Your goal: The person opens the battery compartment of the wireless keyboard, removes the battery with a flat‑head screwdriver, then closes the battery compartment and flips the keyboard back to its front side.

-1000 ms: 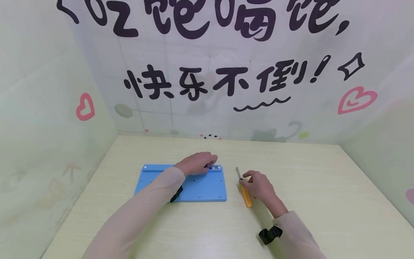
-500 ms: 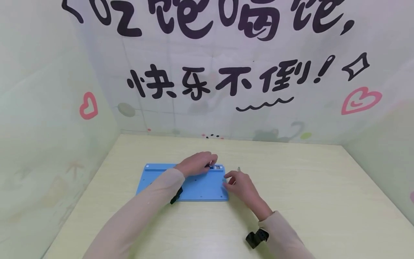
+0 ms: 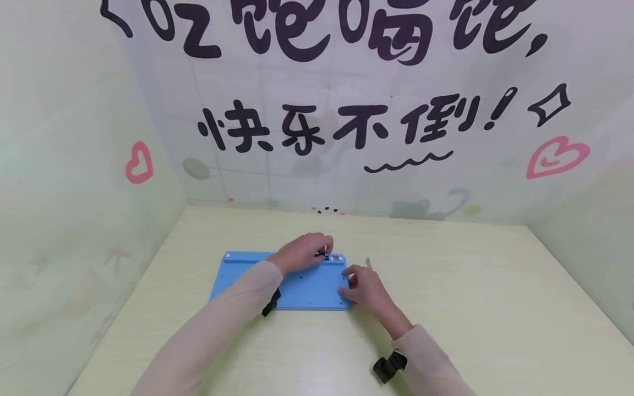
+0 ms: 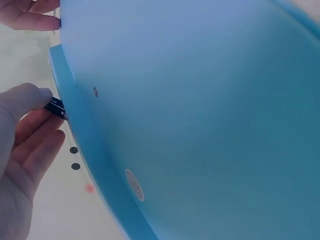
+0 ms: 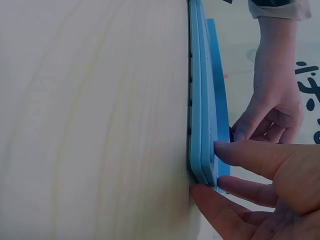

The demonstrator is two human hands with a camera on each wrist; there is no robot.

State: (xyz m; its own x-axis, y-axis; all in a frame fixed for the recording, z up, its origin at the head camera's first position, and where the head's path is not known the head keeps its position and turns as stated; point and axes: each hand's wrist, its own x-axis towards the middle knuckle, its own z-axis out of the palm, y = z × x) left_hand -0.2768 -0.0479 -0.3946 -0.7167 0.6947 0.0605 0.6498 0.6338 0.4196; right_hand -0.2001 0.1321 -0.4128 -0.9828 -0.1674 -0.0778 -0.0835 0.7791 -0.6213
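Back wall [image 3: 322, 190] at 12 o'clock, taken as the far side; pale, with black lettering [image 3: 362, 135], a pink heart outline at 10 o'clock and another at 2.

Tabletop [image 3: 297, 352]: light wood grain, wall panels on both sides.

Sleeves: two, beige. Left sleeve [image 3: 213, 330] enters from 7 o'clock, right sleeve [image 3: 431, 360] from 5.

Blue keyboard [image 3: 292, 291]: lies on the tabletop slightly toward 9 o'clock of middle, back panel up, keys toward the wood in the right wrist view. Raised strip along its 12 o'clock edge; open slot near the 2 o'clock corner. White oval label [image 4: 134, 185] on the panel in the left wrist view.

Left hand [image 3: 306, 250]: over the strip at about 1 o'clock from panel centre, thumb and fingers pinching a dark battery [image 4: 56, 107].

Right hand [image 3: 369, 289]: at the keyboard's 3 o'clock edge, digits bent around it, gripping; thumb on the panel face in the right wrist view.

Black device at each wrist.

Metal shaft [image 3: 369, 263]: just beyond the right hand, at its 12 o'clock; remainder hidden.

Battery, smallest: one end meets the strip's edge. How far in, cannot tell.
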